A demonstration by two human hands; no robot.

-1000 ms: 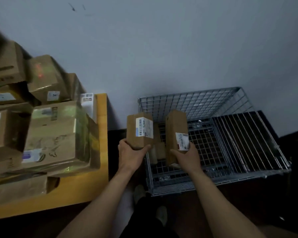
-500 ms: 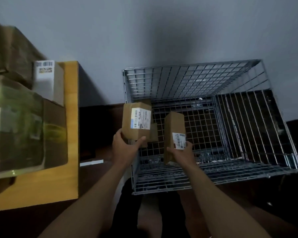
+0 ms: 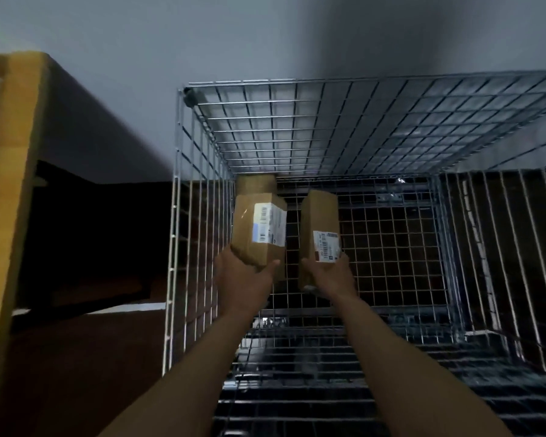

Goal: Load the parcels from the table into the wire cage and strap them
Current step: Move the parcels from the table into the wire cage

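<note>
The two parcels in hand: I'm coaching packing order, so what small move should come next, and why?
Probably lower both toward the far-left corner of the wire cage. The left hand and right hand each hold a parcel above the cage floor, and another box already sits in that corner.

The table (image 3: 16, 184) stands left of the wire cage (image 3: 360, 127), in which a parcel (image 3: 255, 183) lies at the back-left corner.

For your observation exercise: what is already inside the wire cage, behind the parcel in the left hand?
One brown parcel stands in the wire cage's far-left corner; the held parcel covers its lower part.
</note>
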